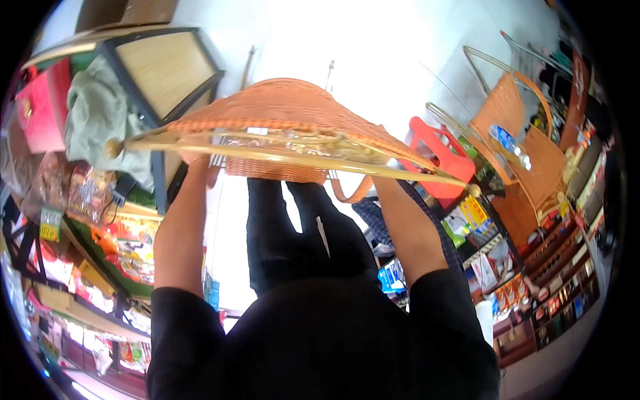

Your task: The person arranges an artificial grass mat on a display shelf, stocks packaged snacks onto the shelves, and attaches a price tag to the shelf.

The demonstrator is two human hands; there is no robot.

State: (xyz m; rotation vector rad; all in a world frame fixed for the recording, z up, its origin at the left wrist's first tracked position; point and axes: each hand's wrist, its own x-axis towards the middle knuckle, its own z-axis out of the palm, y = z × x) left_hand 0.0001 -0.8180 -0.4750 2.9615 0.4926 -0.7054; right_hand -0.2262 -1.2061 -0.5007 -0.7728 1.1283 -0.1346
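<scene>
A woven orange rattan chair [280, 100] with a gold metal tube [300, 159] along its near edge spans the view in front of me. The tube ends in round knobs. My left hand [195, 157] grips the chair's left side, its fingers partly covered by the tube. On the right side, my right hand reaches in under the woven panel and is mostly hidden; its forearm [407, 223] shows below the tube. A lower woven part [277, 171] and a curved woven armrest [352, 192] appear beneath the tube.
A black-framed wooden-panelled cabinet [167, 70] stands at left, beside a grey-green cloth [100, 107] and a pink bag [43, 107]. To the right are a red plastic stool [440, 150], another rattan chair [503, 110] carrying a blue-labelled package [507, 140], and shelves of packaged goods [510, 293].
</scene>
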